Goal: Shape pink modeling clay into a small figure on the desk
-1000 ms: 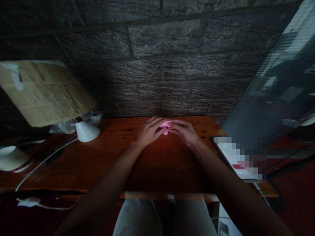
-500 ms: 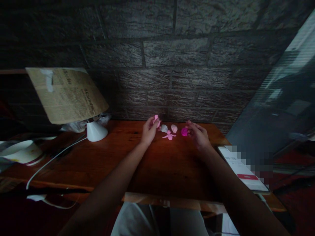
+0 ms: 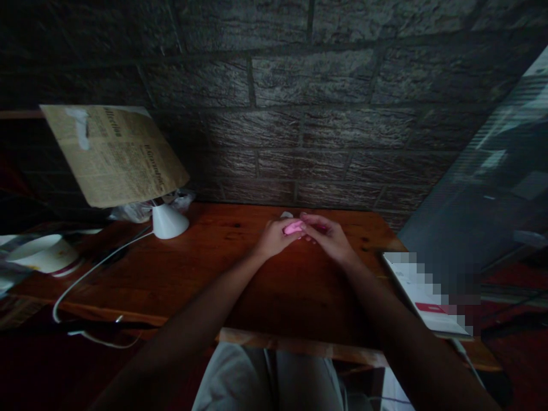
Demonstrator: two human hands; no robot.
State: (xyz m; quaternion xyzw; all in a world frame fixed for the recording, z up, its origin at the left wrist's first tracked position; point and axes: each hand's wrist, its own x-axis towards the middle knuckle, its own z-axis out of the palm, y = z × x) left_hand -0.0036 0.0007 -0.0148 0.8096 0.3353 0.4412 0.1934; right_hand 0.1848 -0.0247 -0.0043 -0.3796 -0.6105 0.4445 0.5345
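My left hand (image 3: pixel 274 237) is closed around a soft pink lump that looks like modelling clay (image 3: pixel 293 228), above the middle of the wooden table. My right hand (image 3: pixel 336 240) meets it from the right, its thumb and fingers bent and pressed at the clay's right end. Just behind my left hand a bit of a white lump (image 3: pixel 286 215) shows. Between the fingers of my right hand a trace of magenta is visible. The other small pink pieces are hidden behind my hands.
A lamp with a newsprint shade (image 3: pixel 120 157) and white base (image 3: pixel 170 221) stands left on the table (image 3: pixel 205 274). A paper cup (image 3: pixel 45 254) lies farther left, and a white cable (image 3: pixel 81 272) runs to the front edge. At right lies a tablet-like screen (image 3: pixel 422 291). A stone wall (image 3: pixel 274 134) rises behind.
My hands have come together, the right moving left to the pink clay in my left hand. They now cover most of the small pieces seen on the table before.
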